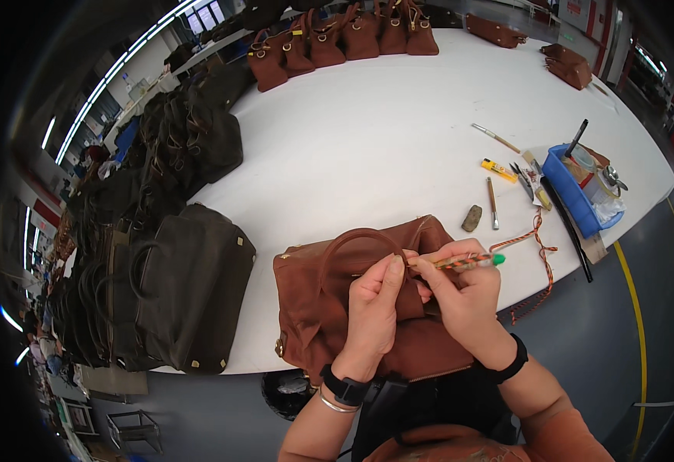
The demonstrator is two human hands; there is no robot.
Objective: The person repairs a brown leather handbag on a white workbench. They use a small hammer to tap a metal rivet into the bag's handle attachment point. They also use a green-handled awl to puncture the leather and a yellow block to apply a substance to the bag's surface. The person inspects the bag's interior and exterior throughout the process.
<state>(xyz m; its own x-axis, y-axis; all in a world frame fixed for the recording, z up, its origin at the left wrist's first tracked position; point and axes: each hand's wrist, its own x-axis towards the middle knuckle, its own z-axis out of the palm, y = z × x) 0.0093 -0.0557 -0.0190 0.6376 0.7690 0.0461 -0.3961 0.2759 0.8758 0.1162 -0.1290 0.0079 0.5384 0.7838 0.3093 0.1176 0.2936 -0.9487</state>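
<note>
A brown leather handbag (314, 308) lies on the near edge of the white table (383, 131), its curved handle (352, 239) arching up. My left hand (375, 304) pinches the bag's leather just under the handle. My right hand (468, 289) holds a striped pencil-like tool with a green end (471, 261), its tip against the bag beside my left fingers. Both wrists wear dark bands.
Dark olive handbags (183, 292) are stacked along the table's left side. More brown bags (344, 38) stand in a row at the far edge. A blue tray (571, 192) with tools, a yellow cutter (498, 170), brushes, a small stone and an orange braided cord (537, 246) lie right.
</note>
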